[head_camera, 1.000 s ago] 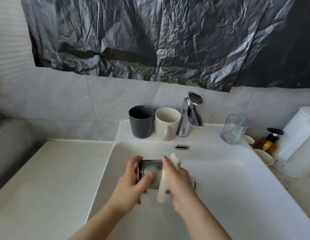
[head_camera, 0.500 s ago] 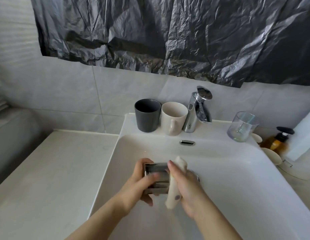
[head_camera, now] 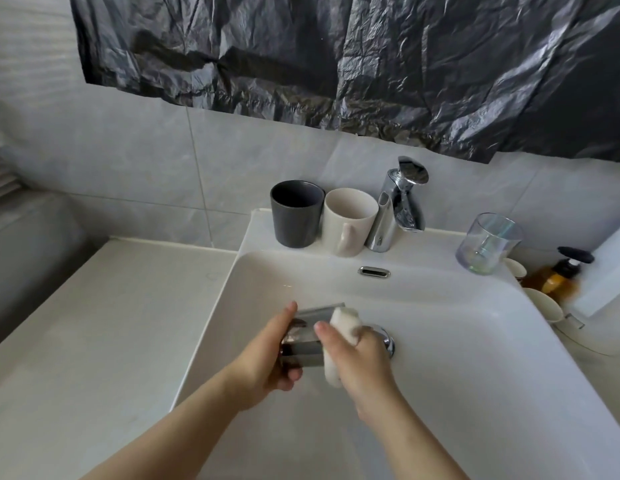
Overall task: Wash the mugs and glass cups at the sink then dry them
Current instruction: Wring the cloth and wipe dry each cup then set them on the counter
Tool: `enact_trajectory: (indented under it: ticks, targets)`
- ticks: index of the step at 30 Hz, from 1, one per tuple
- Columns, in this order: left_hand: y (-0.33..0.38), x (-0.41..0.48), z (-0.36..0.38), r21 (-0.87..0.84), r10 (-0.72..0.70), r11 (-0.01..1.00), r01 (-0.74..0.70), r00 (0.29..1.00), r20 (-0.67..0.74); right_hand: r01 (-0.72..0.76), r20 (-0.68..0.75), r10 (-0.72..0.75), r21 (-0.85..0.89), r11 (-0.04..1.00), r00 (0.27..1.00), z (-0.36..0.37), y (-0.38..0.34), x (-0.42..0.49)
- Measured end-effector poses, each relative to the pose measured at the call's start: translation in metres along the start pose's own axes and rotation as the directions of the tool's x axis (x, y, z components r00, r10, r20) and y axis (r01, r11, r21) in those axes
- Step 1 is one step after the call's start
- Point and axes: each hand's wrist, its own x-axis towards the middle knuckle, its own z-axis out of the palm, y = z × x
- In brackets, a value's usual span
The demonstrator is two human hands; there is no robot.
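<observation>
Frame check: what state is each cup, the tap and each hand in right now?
Held glass: on its side over the sink, gripped by left hand.
Sponge: held by right hand, pressed against that glass.
Dark grey cup: upright on sink ledge.
Beige mug: upright beside it.
Tap: no stream visible.
Clear glass: upright, right of tap.

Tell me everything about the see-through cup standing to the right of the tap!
The clear glass cup is a straight-sided tumbler with a thick base and a faint rainbow sheen on its walls. It stands upright, mouth up, and looks empty. It sits on the sink ledge, to the right of the tap and apart from it. Only the ledge is seen touching it.
</observation>
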Motion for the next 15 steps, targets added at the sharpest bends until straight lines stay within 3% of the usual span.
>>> enact_trajectory:
  ticks: [1, 2, 3, 4, 5, 6, 7, 10, 11, 13, 15]
  targets:
    - [-0.001, 0.001, -0.002, 0.074, 0.051, 0.996, -0.047, 0.997, -0.058, -0.024, 0.01, 0.024, -0.006, 1.0, 1.0, 0.004, 0.004, -0.001]
    - [-0.003, 0.001, -0.004, 0.225, 0.202, 0.959, -0.174, 0.974, -0.107, -0.084, 0.012, 0.084, 0.03, 0.996, 0.996, 0.006, 0.007, 0.002]
    - [-0.007, 0.002, -0.007, 0.458, 0.402, 0.826, -0.329, 0.913, -0.069, -0.182, 0.023, 0.18, 0.102, 0.978, 0.983, 0.006, 0.008, 0.007]
    - [-0.009, 0.002, -0.013, 0.69, 0.543, 0.596, -0.412, 0.839, 0.033, -0.294, 0.061, 0.288, 0.183, 0.938, 0.956, 0.005, 0.007, 0.011]
    - [-0.009, 0.0, -0.016, 0.81, 0.596, 0.387, -0.44, 0.79, 0.144, -0.374, 0.106, 0.358, 0.245, 0.895, 0.928, 0.004, 0.004, 0.012]
    - [-0.009, -0.001, -0.015, 0.839, 0.604, 0.29, -0.461, 0.768, 0.213, -0.404, 0.125, 0.384, 0.256, 0.878, 0.915, 0.001, 0.002, 0.015]
    - [-0.01, 0.001, -0.016, 0.822, 0.588, 0.315, -0.474, 0.778, 0.223, -0.365, 0.109, 0.349, 0.218, 0.905, 0.931, -0.002, 0.0, 0.018]
    - [-0.006, 0.004, -0.016, 0.527, 0.378, 0.742, -0.413, 0.908, 0.179, -0.078, -0.028, 0.075, -0.139, 0.987, 0.997, -0.006, -0.01, 0.013]
    - [-0.005, 0.006, -0.017, 0.491, 0.274, 0.798, -0.349, 0.936, 0.219, 0.012, 0.009, -0.009, -0.29, 0.957, 1.0, -0.006, -0.011, 0.009]
    - [-0.005, 0.008, -0.016, 0.551, 0.19, 0.754, -0.357, 0.922, 0.337, 0.126, 0.172, -0.05, -0.466, 0.876, 0.984, -0.003, -0.006, 0.002]
    - [-0.007, 0.006, -0.01, 0.56, 0.191, 0.741, -0.371, 0.916, 0.353, 0.164, 0.199, -0.083, -0.433, 0.886, 0.976, 0.001, -0.001, -0.001]
